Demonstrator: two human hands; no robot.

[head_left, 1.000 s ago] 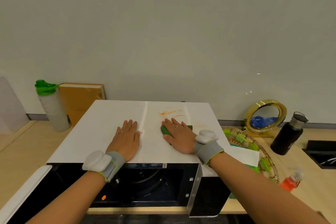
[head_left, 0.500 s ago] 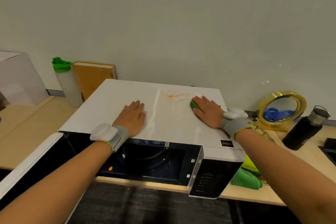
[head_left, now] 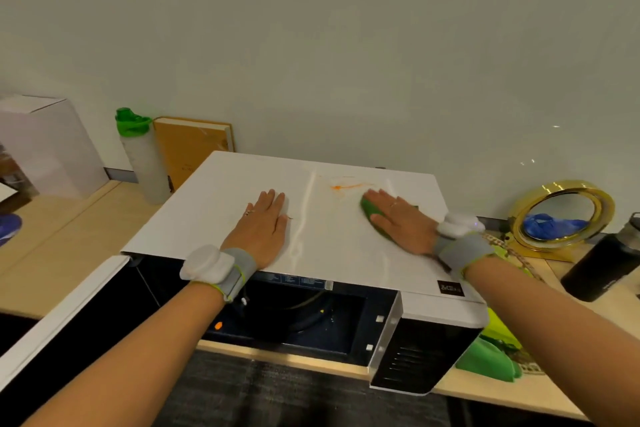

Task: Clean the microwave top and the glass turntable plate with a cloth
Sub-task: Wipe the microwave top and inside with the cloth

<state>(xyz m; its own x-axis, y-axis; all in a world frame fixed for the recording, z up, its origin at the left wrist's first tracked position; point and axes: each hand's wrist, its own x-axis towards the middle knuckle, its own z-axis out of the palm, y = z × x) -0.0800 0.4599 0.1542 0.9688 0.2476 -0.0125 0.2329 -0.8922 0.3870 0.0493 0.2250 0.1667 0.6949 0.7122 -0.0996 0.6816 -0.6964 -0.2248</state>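
Observation:
The white microwave top (head_left: 214, 211) fills the middle of the view, with an orange smear (head_left: 343, 186) near its back right. My right hand (head_left: 401, 222) lies flat with straight fingers on a green cloth (head_left: 370, 210), pressing it to the top just right of the smear. My left hand (head_left: 263, 229) rests flat and open on the top, left of centre. The microwave door (head_left: 52, 315) hangs open at the left. Inside the dark cavity the glass turntable plate (head_left: 304, 308) is only dimly visible.
A green-capped bottle (head_left: 142, 156) and a tan book (head_left: 194, 146) stand behind the microwave at left, beside a white box (head_left: 45, 146). At right are a gold round mirror (head_left: 564, 215), a black flask (head_left: 602, 267) and green items (head_left: 491, 357) on the wooden counter.
My right hand has slid the green cloth to the right across the top and now sits right of the orange smear. The left hand has stayed in place. The camera has tilted down.

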